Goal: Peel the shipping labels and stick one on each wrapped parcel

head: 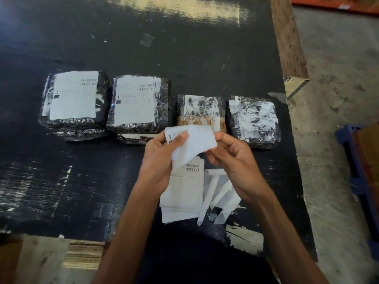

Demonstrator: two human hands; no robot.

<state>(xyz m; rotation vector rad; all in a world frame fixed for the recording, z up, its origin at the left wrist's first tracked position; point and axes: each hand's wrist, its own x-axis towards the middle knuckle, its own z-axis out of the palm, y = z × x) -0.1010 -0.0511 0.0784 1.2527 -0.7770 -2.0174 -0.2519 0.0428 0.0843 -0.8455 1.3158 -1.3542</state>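
Several plastic-wrapped parcels lie in a row on the black table (61, 181). The far-left parcel (74, 100) and the second parcel (139, 105) each carry a whole white label. The third parcel (202, 111) and the right-hand parcel (254, 121) show only torn white label scraps. Above the table, my left hand (162, 154) and my right hand (231, 158) both pinch a curled white shipping label (192, 144). Beneath my hands lies a stack of labels (184, 191) with a barcode showing.
Curled white backing strips (219, 193) lie right of the label stack. A piece of clear tape (146, 39) sits on the far table. The table's right edge meets a wooden beam (287, 37) and a concrete floor. A blue crate (361, 181) stands on the floor at right.
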